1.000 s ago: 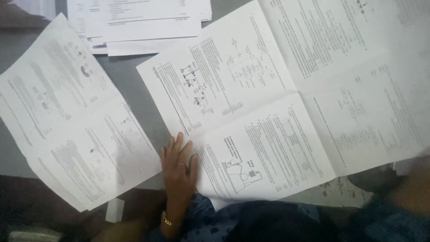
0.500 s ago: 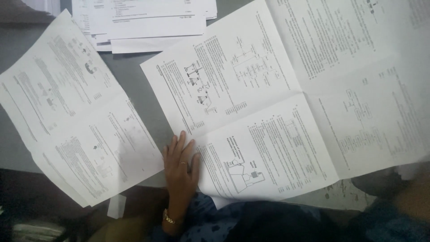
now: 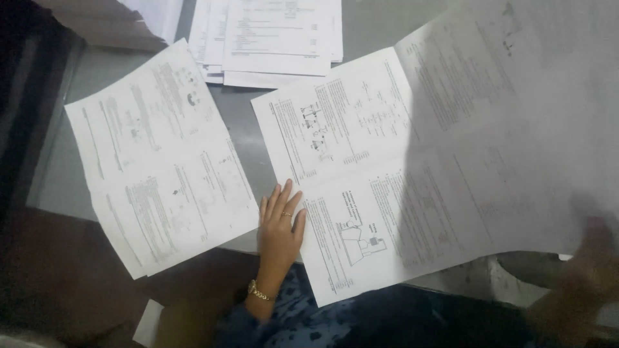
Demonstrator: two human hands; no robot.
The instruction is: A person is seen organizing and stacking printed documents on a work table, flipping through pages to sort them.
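Our left hand lies flat, fingers spread and released, touching the left edge of the large printed sheet on the grey surface; our blurred right hand grips its far corner.

Large printed sheet; flat, unfolded, tabletop

head-worn view, straight down, close over paper-strewn table
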